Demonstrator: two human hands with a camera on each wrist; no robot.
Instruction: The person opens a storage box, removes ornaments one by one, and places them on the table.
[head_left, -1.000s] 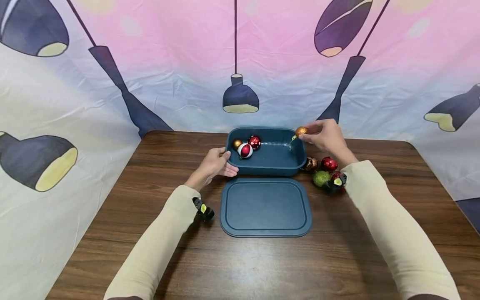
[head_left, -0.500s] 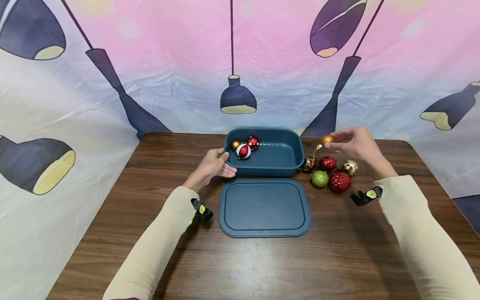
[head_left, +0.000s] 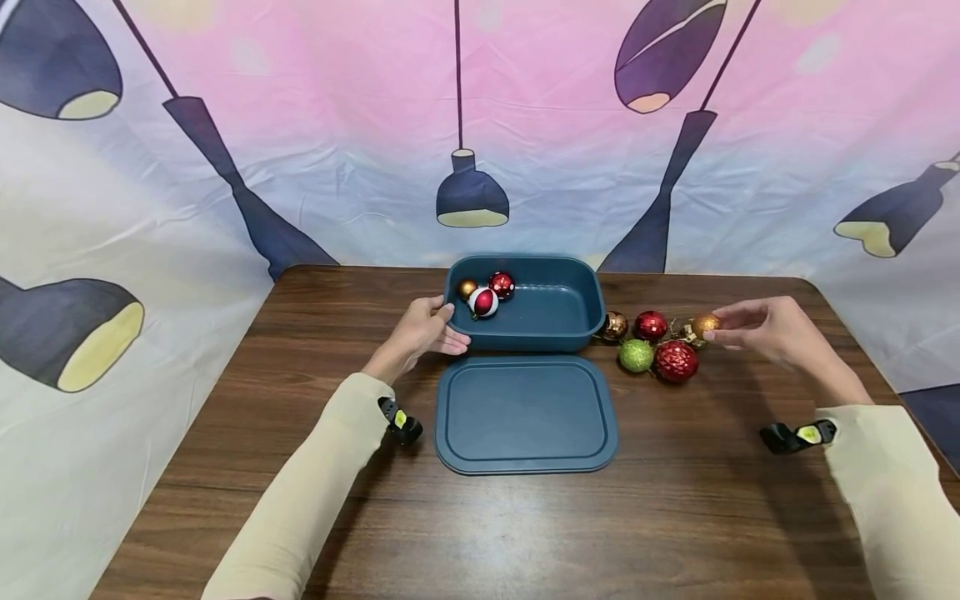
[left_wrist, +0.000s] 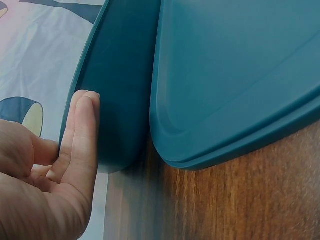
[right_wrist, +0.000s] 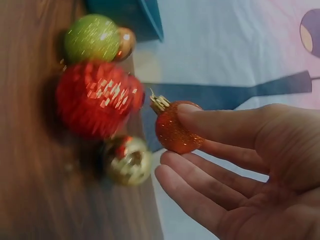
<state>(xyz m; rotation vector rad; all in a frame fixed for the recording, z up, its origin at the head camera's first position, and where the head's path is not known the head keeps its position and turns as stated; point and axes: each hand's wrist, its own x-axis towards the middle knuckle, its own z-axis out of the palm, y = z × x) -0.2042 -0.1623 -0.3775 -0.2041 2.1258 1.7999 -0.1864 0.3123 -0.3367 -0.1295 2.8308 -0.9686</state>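
Observation:
My left hand [head_left: 424,327] holds the near left corner of a dark teal box [head_left: 525,342], thumb at the rim and straight fingers along the front wall. Inside the box's left end sit a small gold ornament, a red one with white dots [head_left: 502,284] and a red-and-white one [head_left: 483,302]. Over on the right, my right hand [head_left: 776,329] pinches an orange glitter Christmas bauble [right_wrist: 177,127] between thumb and fingers, its gold cap pointing away from the palm. A shiny gold bauble [right_wrist: 127,161] is close beside it, partly covered by it in the head view.
Right of the box lie a bronze bauble [head_left: 613,326], a smaller red one [head_left: 651,325], a green glitter one [head_left: 636,356] and a large red one [head_left: 677,362]. The teal lid [head_left: 527,414] lies flat in front of the box. A printed cloth [head_left: 360,208] hangs behind the wooden table [head_left: 510,533].
My right hand has carried the orange bauble from over the box's right end rightward and down to beside the gold bauble. The left hand stays at the box.

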